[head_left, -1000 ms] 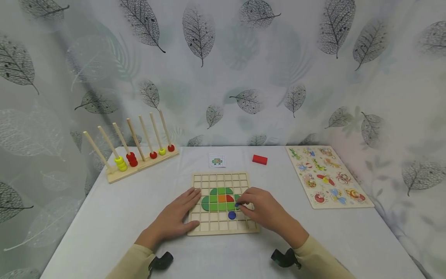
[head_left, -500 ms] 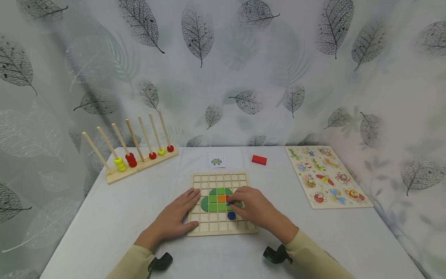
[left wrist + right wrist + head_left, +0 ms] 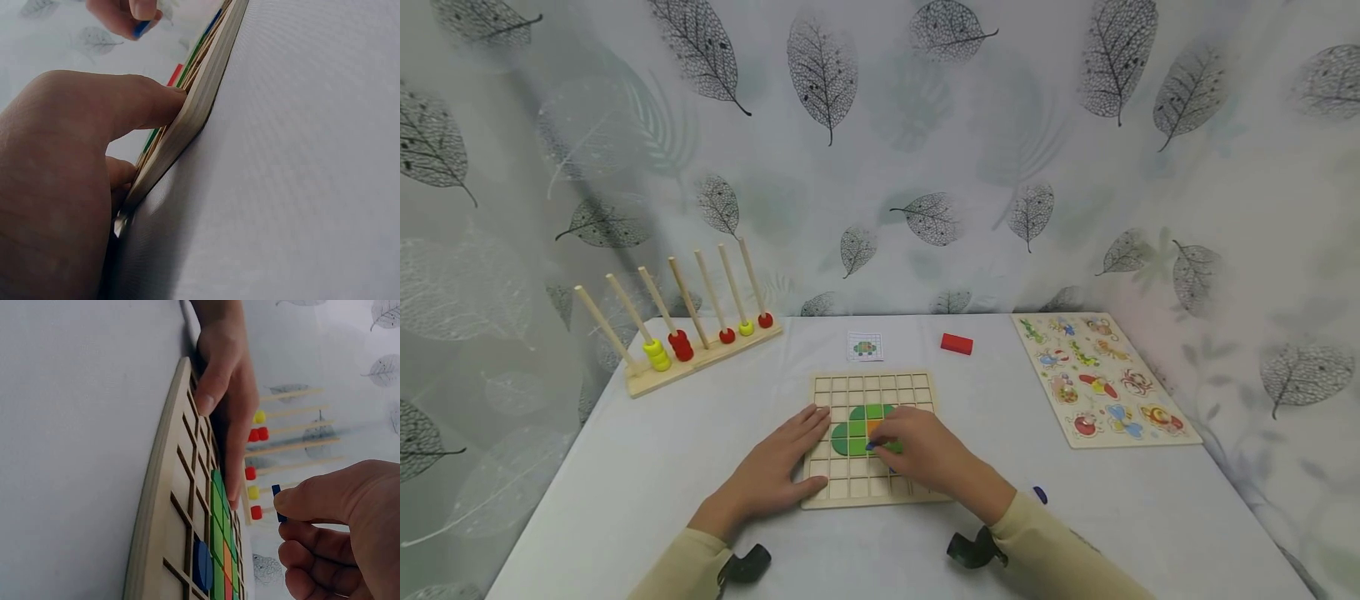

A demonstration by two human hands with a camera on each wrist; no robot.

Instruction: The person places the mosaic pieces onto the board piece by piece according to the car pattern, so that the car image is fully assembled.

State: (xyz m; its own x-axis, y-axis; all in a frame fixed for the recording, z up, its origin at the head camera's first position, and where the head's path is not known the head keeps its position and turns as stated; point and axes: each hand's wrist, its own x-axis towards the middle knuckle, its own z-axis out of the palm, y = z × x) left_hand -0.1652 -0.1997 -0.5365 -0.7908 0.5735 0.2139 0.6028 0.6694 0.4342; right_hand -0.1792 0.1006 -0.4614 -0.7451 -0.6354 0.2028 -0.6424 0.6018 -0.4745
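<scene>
A wooden grid board [image 3: 872, 385] lies on the white table, with green tiles [image 3: 848, 435] and an orange tile [image 3: 874, 426] set in its cells. My left hand [image 3: 801, 454] rests flat on the board's left side, thumb against the edge [image 3: 200, 106]. My right hand [image 3: 876, 445] hovers over the board's middle and pinches a small blue piece [image 3: 870, 447] between thumb and forefinger; the blue piece [image 3: 277, 505] is just above the tiles. A blue disc [image 3: 201, 565] sits in a cell near the green tiles [image 3: 219, 512]; in the head view my hand hides it.
A rod rack with yellow and red beads [image 3: 700, 350] stands at the back left. A small pattern card [image 3: 865, 346] and a red block [image 3: 957, 343] lie behind the board. An animal puzzle board [image 3: 1101, 379] lies on the right. Something small and blue [image 3: 1039, 494] lies by my right sleeve.
My right hand has moved left across the board with the blue piece, and now covers the blue disc in the head view. My left hand has stayed put.
</scene>
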